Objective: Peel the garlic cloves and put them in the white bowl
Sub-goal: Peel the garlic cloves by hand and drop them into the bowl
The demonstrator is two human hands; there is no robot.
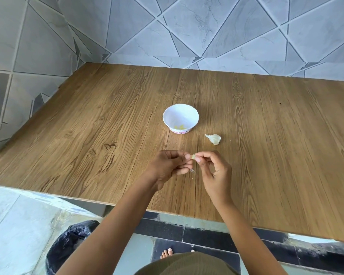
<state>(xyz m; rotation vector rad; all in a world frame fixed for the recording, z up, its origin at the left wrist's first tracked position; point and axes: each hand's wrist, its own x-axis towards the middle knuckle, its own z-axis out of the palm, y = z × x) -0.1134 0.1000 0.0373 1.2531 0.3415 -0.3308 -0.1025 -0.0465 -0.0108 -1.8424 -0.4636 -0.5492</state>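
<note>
Peeling is underway: both hands, left (168,165) and right (213,171), pinch one small pale garlic clove (193,156) above the wooden desk (107,116). Next, I'd judge, strip the skin, drop it into the scalloped white bowl (180,118); another unpeeled clove (213,139) waits beside.

bowl (181,118) on table (88,124), garlic piece (213,138) just right, hands (193,167) nearer, bin (68,247) below left

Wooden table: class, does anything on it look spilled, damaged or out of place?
Nothing stands out. The scalloped white bowl stands upright, a papery unpeeled garlic piece lies beside it, and the left hand and right hand pinch one small clove.
</note>
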